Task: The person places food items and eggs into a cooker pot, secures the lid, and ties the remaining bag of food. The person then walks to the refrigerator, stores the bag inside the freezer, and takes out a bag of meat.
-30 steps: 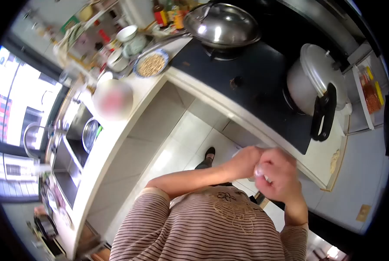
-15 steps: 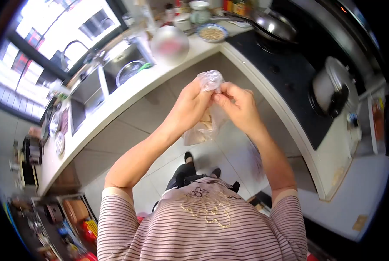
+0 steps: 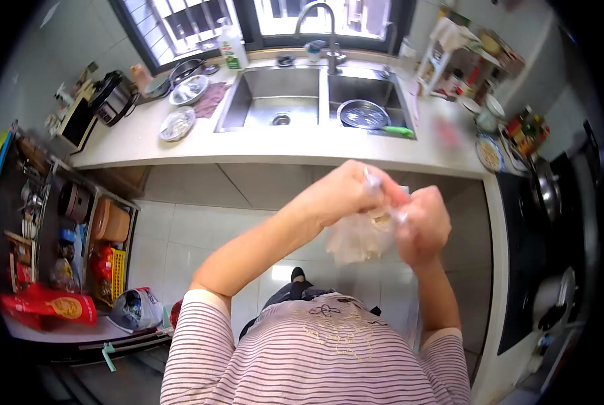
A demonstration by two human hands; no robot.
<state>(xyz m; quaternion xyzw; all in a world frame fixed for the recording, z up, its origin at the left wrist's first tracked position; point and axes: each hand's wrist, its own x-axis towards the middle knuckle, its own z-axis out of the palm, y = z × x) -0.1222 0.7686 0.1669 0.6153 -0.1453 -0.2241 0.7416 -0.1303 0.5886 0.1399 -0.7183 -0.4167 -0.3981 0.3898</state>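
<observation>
A translucent plastic bag (image 3: 360, 239) with pale contents hangs below my two hands, out over the floor in front of the counter. My left hand (image 3: 356, 189) is closed on the gathered top of the bag. Close beside it, my right hand (image 3: 422, 226) is curled in a fist around another part of the bag's neck, slightly blurred. What exactly lies inside the bag cannot be made out.
A double sink (image 3: 281, 98) is set in the white counter (image 3: 268, 146), with a colander (image 3: 362, 113) in its right basin. A plate of pale bits (image 3: 489, 154) stands at the right corner. The black stove (image 3: 513, 263) runs down the right side; crowded shelves (image 3: 79, 202) stand left.
My view has turned left, so the sink now lies ahead and the stove at the right. My hands have drawn slightly apart, both still gripping the bag's top.
</observation>
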